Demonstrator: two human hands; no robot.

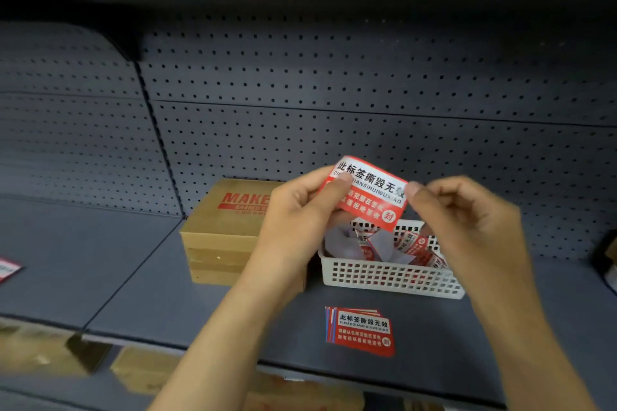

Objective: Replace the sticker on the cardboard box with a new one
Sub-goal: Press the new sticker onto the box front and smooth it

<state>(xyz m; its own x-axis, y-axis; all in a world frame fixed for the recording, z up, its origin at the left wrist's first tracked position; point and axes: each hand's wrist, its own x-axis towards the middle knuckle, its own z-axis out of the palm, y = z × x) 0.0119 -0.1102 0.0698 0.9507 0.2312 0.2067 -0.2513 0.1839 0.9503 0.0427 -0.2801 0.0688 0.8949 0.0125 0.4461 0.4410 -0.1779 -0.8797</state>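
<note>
**Sticker pinched in both hands**

We hold a glossy red-and-white sticker (367,193) by its ends, left hand (300,210) closed on the left edge, right hand (467,213) nipping the right corner. It hangs above a white perforated plastic basket (384,277) of crumpled scraps. The brown cardboard box (223,237) sits just left. A flat sticker stack (360,330) lies on the matte grey shelf (133,277).
</note>
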